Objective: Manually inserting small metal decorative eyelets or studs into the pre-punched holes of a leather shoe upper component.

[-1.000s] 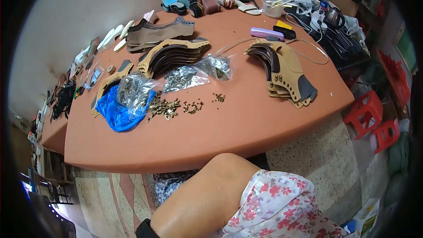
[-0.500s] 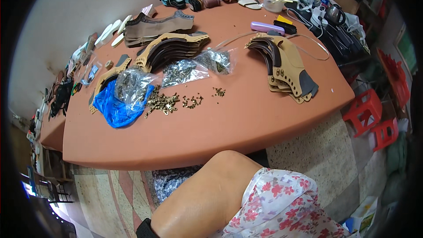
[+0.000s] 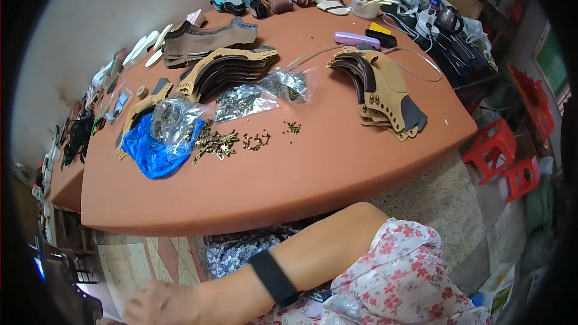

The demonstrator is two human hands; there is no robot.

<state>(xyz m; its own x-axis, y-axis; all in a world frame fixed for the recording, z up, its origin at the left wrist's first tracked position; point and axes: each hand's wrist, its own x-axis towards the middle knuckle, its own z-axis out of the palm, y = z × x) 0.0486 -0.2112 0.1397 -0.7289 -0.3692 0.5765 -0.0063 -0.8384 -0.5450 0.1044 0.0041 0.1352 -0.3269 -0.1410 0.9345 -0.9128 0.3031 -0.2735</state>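
Observation:
My right arm crosses the lower part of the view, bent at the elbow, with a black band (image 3: 274,278) round the forearm. At the lower left my right hand (image 3: 159,304) is smeared by motion, so its fingers cannot be read. It is below the table's front edge, apart from everything on the tabletop. My left hand is not in view. On the table lie loose bronze-coloured metal pieces (image 3: 215,144), with smaller bronze pieces (image 3: 256,140) beside them. A blue plastic bag (image 3: 150,155) and clear bags of small metal parts (image 3: 241,103) lie next to these.
Stacked tan and dark shoe uppers (image 3: 232,63) stand behind the bags; another stack of uppers (image 3: 388,93) is at the right. A purple case (image 3: 356,39) lies farther back. Red plastic stools (image 3: 492,149) stand beyond the brown table's (image 3: 289,186) right edge.
My right arm has swung so that the forearm, black band and hand now show at the lower left. The view has shifted slightly; the things on the table have not moved.

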